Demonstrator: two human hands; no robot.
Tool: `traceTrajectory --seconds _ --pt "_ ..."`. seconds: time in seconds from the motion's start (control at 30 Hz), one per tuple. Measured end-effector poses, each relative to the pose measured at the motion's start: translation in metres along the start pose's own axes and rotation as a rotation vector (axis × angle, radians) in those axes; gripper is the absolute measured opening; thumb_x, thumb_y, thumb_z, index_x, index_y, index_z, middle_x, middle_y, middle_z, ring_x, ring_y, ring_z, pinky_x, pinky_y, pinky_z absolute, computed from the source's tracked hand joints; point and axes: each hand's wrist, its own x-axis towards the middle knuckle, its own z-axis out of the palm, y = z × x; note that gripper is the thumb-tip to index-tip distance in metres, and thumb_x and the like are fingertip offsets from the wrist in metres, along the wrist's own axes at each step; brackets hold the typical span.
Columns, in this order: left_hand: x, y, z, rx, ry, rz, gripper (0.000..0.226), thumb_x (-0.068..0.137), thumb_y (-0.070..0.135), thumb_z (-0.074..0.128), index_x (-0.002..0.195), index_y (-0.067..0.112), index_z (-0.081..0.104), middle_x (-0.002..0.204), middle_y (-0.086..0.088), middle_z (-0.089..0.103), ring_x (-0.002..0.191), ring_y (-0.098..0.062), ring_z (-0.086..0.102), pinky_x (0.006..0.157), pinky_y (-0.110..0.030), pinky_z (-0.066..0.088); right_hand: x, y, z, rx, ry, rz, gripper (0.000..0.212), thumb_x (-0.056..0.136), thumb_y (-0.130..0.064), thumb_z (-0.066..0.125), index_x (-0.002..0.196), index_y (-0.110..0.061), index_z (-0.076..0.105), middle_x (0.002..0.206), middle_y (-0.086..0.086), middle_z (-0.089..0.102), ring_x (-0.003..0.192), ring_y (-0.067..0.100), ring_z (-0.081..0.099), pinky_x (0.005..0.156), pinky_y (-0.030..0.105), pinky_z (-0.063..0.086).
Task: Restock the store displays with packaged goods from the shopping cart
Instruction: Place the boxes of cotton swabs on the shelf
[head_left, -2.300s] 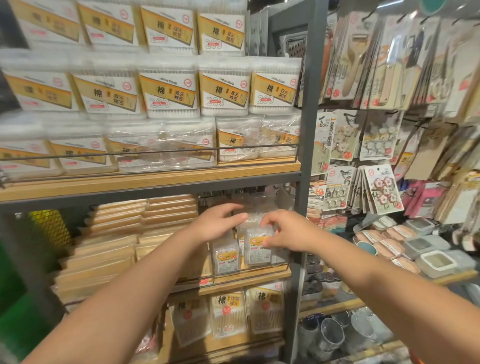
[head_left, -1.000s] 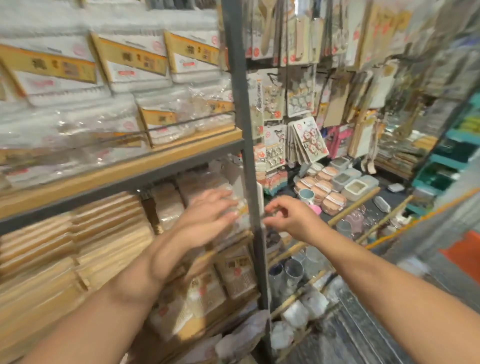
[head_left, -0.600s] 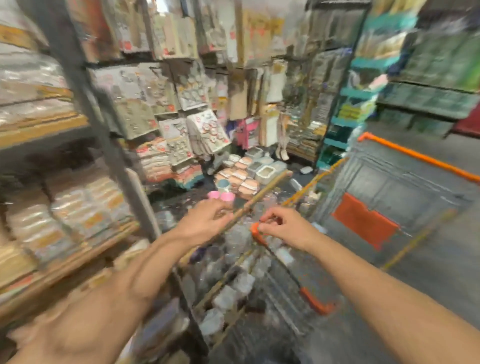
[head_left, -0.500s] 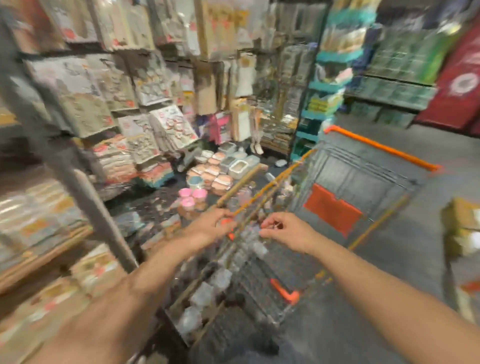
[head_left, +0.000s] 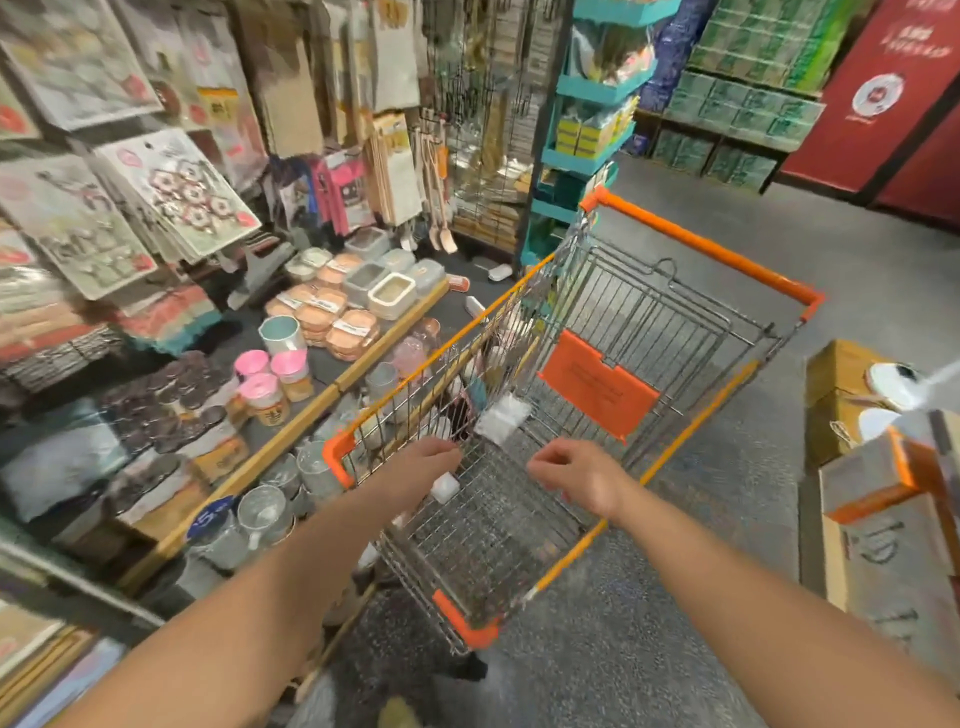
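Shopping cart (head_left: 613, 395) with orange rim, standing right of the low display shelf (head_left: 332, 384), long axis running near to far. Both hands reach over its near end. Left hand (head_left: 426, 470), fingers loosely curled, holding nothing, hovers just above a small white packet (head_left: 445, 487). Right hand (head_left: 576, 475), relaxed and unladen, lies farther from it. A second packet (head_left: 501, 418) lies beyond.
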Motion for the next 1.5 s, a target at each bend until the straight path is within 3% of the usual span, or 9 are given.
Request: traceTrajectory --seconds 0.27,0.47,0.6,0.7,0.8,0.97,1.1,1.3,1.5 --pt "0.094 -0.017 0.010 -0.152 -0.012 -0.191 0.042 0.102 0.036 0.046 0.138 0.016 0.053 0.150 -0.002 0.044 0.137 -0.023 0.042 0.115 -0.041 0.033 0.110 0.042 -0.020 0.143 -0.019 0.232 0.013 0.089 -0.029 0.072 0.084 -0.019 0.066 0.071 0.006 0.059 0.060 0.014 0.051 0.051 0.026 0.037" --pt "0.176 -0.060 0.043 -0.213 -0.010 -0.492 0.046 0.103 0.026 0.049 0.141 0.001 0.045 0.114 -0.010 0.058 0.101 -0.023 0.057 0.088 -0.032 0.042 0.220 0.093 -0.019 0.071 -0.134 0.231 0.021 0.094 -0.023 0.065 0.074 -0.019 0.061 0.078 0.007 0.062 0.071 0.020 0.057 0.058 0.028 0.043" --pt "0.241 -0.078 0.060 -0.165 0.032 -0.594 0.029 0.099 0.039 0.055 0.090 0.012 0.059 0.090 -0.012 0.058 0.072 -0.018 0.054 0.064 -0.012 0.043 0.306 0.140 -0.003 0.040 -0.213 0.261 0.023 0.090 -0.026 0.071 0.072 -0.021 0.058 0.066 -0.001 0.057 0.066 0.019 0.052 0.061 0.030 0.039" --pt "0.291 -0.106 0.083 -0.155 0.113 -0.725 0.048 0.093 0.053 0.056 0.127 0.019 0.053 0.134 -0.013 0.053 0.109 -0.025 0.056 0.090 -0.025 0.047 0.379 0.181 0.014 0.029 -0.247 0.233 0.023 0.081 -0.032 0.079 0.076 -0.022 0.058 0.070 -0.006 0.057 0.068 0.013 0.050 0.065 0.027 0.038" --pt "0.325 -0.148 0.119 -0.154 0.155 -0.838 0.088 0.084 0.064 0.052 0.155 0.024 0.018 0.154 -0.015 0.035 0.138 -0.039 0.038 0.109 -0.051 0.039 0.426 0.223 0.024 -0.016 -0.201 0.258 0.049 0.070 -0.045 0.081 0.103 -0.013 0.065 0.081 -0.002 0.060 0.061 0.009 0.049 0.056 0.023 0.037" --pt "0.354 -0.190 0.150 -0.199 0.482 -1.071 0.083 0.093 0.058 0.053 0.157 0.029 0.010 0.165 -0.006 0.006 0.150 -0.032 0.010 0.121 -0.046 0.018 0.469 0.272 0.045 -0.165 -0.176 0.237 0.056 0.087 -0.035 0.072 0.131 -0.004 0.053 0.104 0.013 0.065 0.088 0.027 0.061 0.073 0.037 0.049" --pt "0.356 -0.204 0.168 -0.033 0.657 -1.074 0.099 0.076 0.059 0.074 0.154 0.030 0.020 0.156 -0.011 0.025 0.141 -0.033 0.031 0.113 -0.047 0.035 0.475 0.283 0.060 -0.217 -0.121 0.237 0.049 0.086 -0.041 0.073 0.118 -0.008 0.058 0.094 0.003 0.061 0.087 0.019 0.058 0.068 0.022 0.037" --pt "0.352 -0.204 0.189 -0.121 0.784 -1.040 0.092 0.072 0.026 0.081 0.148 0.029 0.029 0.145 -0.012 0.035 0.129 -0.033 0.044 0.105 -0.039 0.042 0.466 0.270 0.077 -0.202 -0.271 0.192 0.032 0.091 -0.034 0.068 0.109 -0.012 0.052 0.086 0.002 0.054 0.080 0.020 0.052 0.067 0.027 0.039" --pt "0.325 -0.194 0.178 -0.946 0.945 -0.682 0.057 0.086 -0.002 0.067 0.135 0.015 0.044 0.129 -0.013 0.057 0.118 -0.032 0.059 0.090 -0.038 0.054 0.459 0.268 0.067 0.075 -0.338 0.282 0.021 0.087 -0.037 0.068 0.084 -0.019 0.057 0.075 0.000 0.054 0.070 0.014 0.053 0.075 0.034 0.044"
